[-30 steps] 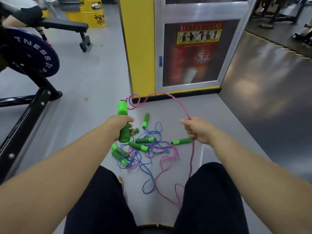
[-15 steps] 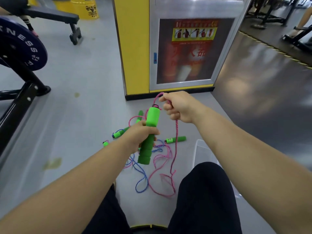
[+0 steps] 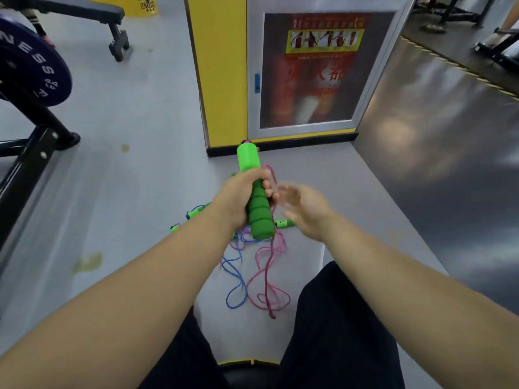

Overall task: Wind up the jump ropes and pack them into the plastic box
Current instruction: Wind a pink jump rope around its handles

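My left hand (image 3: pixel 238 197) grips a thick green foam jump-rope handle (image 3: pixel 257 209) upright above the floor. Its pink rope (image 3: pixel 271 175) runs down beside the handle into a tangle of pink rope (image 3: pixel 266 279) and blue rope (image 3: pixel 236 279) between my knees. More green handles (image 3: pixel 196 211) lie in the pile, one (image 3: pixel 283 223) just under my right wrist. My right hand (image 3: pixel 303 209), motion-blurred, hovers right of the held handle with its fingers stretched out and nothing visibly in it. A faint edge of the clear plastic box (image 3: pixel 323 255) shows by my right forearm.
A yellow pillar (image 3: pixel 222 80) with a glass-fronted fire cabinet (image 3: pixel 323 74) stands straight ahead. A weight plate (image 3: pixel 31 74) on a black rack (image 3: pixel 28 164) is at the left, with a bench (image 3: pixel 84 12) behind. Dark glossy flooring (image 3: pixel 435 164) lies to the right.
My right hand has let go of the pink rope near the handle's top and dropped to the handle's right side, fingers spread. My left hand has raised the handle slightly.
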Demonstrator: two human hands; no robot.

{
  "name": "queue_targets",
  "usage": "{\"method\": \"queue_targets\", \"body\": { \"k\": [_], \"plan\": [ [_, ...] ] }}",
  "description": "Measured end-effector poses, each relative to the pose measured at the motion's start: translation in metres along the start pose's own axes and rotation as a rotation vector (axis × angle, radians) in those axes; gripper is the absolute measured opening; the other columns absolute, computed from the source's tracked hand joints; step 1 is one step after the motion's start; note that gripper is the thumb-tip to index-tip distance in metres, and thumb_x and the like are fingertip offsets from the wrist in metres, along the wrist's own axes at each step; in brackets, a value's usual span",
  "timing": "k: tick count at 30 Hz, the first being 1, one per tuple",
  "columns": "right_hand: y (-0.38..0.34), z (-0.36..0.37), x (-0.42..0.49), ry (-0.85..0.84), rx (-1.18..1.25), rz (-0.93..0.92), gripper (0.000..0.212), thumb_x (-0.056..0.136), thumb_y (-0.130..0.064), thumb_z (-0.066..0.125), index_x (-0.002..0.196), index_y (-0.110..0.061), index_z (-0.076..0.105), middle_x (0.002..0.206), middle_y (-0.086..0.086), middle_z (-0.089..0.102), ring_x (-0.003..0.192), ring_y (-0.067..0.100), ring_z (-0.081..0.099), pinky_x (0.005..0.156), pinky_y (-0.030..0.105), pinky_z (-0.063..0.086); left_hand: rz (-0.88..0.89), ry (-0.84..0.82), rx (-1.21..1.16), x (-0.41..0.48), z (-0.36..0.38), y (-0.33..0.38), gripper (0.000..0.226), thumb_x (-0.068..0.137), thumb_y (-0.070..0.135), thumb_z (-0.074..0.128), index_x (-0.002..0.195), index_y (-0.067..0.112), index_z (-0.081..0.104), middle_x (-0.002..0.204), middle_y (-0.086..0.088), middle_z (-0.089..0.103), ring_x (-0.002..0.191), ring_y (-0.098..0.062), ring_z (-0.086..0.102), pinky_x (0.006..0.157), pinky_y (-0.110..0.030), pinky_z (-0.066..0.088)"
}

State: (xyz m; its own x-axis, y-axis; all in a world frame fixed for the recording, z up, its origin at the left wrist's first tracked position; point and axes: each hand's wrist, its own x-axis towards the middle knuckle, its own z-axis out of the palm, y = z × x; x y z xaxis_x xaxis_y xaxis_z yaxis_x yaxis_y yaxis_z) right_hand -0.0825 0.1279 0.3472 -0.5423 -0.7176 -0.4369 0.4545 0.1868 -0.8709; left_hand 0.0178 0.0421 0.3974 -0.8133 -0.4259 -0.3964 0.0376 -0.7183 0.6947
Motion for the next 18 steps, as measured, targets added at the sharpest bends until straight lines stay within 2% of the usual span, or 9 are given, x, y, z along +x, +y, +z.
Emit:
{"method": "queue_targets", "body": {
  "k": [4,6,8,9,11,13,14,16,18],
  "plan": [
    [0.053,0.009,-0.027,-0.414,-0.226,0.155,0.051,0.098,-0.045,0.019,0.095,-0.018,0.061,0.079,0.003,0.068,0.081,0.017,0.063,0.077,0.025,0.042,0.048,0.067,-0.094,0.009,-0.003,0.015,0.026,0.090,0.003,0.045,0.066,0.010,0.043,0.042,0.001,0.042,0.033,-0.008,0.039,0.042,-0.018,0.046],
    [0.061,-0.002,-0.028,-0.398,-0.568,0.127,0.044,0.094,-0.052,0.036,0.081,-0.019,0.062,0.074,0.005,0.069,0.081,0.023,0.062,0.084,0.029,0.042,0.084,0.137,-0.133,0.013,-0.014,0.026,0.024,0.089,0.002,0.045,0.067,0.010,0.043,0.043,0.001,0.042,0.033,-0.008,0.039,0.042,-0.017,0.045],
    [0.063,-0.028,-0.019,-0.350,-1.033,0.103,0.023,0.091,-0.037,0.055,0.083,-0.017,0.061,0.093,0.011,0.069,0.089,0.023,0.061,0.087,0.029,0.043,0.131,0.203,-0.182,0.015,-0.032,0.043,0.024,0.089,0.002,0.043,0.067,0.010,0.041,0.043,0.001,0.042,0.033,-0.009,0.040,0.040,-0.016,0.043],
    [0.062,-0.041,-0.014,-0.336,-1.224,0.132,0.017,0.092,-0.030,0.055,0.091,-0.014,0.062,0.101,0.012,0.068,0.092,0.022,0.059,0.085,0.029,0.043,0.148,0.225,-0.209,0.016,-0.042,0.052,0.025,0.090,0.002,0.042,0.066,0.010,0.040,0.042,0.001,0.041,0.032,-0.009,0.039,0.039,-0.015,0.041],
    [0.050,-0.065,-0.011,-0.212,-1.404,0.203,0.025,0.096,-0.023,0.045,0.105,-0.007,0.062,0.107,0.009,0.066,0.091,0.018,0.055,0.077,0.022,0.041,0.173,0.268,-0.229,0.017,-0.064,0.068,0.027,0.089,0.002,0.039,0.064,0.011,0.037,0.041,0.002,0.040,0.032,-0.009,0.039,0.038,-0.013,0.038],
    [0.031,-0.076,-0.011,-0.045,-1.360,0.183,0.035,0.100,-0.026,0.036,0.101,-0.003,0.062,0.094,0.006,0.063,0.086,0.016,0.051,0.070,0.017,0.038,0.188,0.338,-0.151,0.017,-0.085,0.079,0.026,0.088,0.004,0.038,0.064,0.013,0.037,0.040,0.003,0.040,0.032,-0.009,0.039,0.038,-0.012,0.037],
    [0.023,-0.079,-0.007,0.028,-1.301,0.167,0.040,0.101,-0.031,0.032,0.093,-0.004,0.061,0.086,0.004,0.061,0.081,0.017,0.052,0.071,0.020,0.037,0.179,0.382,-0.081,0.017,-0.093,0.080,0.025,0.088,0.004,0.039,0.064,0.013,0.037,0.041,0.003,0.041,0.032,-0.009,0.039,0.038,-0.012,0.037],
    [0.007,-0.075,0.000,0.105,-1.034,0.180,0.044,0.101,-0.038,0.027,0.081,-0.008,0.053,0.068,0.005,0.054,0.064,0.020,0.053,0.066,0.027,0.041,0.124,0.424,0.076,0.018,-0.105,0.074,0.023,0.086,0.003,0.043,0.065,0.011,0.041,0.046,0.000,0.047,0.032,-0.009,0.041,0.038,-0.013,0.038],
    [-0.011,-0.053,0.003,0.092,-0.682,0.205,0.042,0.100,-0.040,0.027,0.081,-0.009,0.046,0.056,0.005,0.038,0.050,0.019,0.045,0.060,0.031,0.048,0.034,0.368,0.259,0.018,-0.100,0.056,0.015,0.084,0.004,0.053,0.070,0.007,0.050,0.061,-0.004,0.060,0.034,-0.007,0.044,0.037,-0.014,0.041]
  ]
}}
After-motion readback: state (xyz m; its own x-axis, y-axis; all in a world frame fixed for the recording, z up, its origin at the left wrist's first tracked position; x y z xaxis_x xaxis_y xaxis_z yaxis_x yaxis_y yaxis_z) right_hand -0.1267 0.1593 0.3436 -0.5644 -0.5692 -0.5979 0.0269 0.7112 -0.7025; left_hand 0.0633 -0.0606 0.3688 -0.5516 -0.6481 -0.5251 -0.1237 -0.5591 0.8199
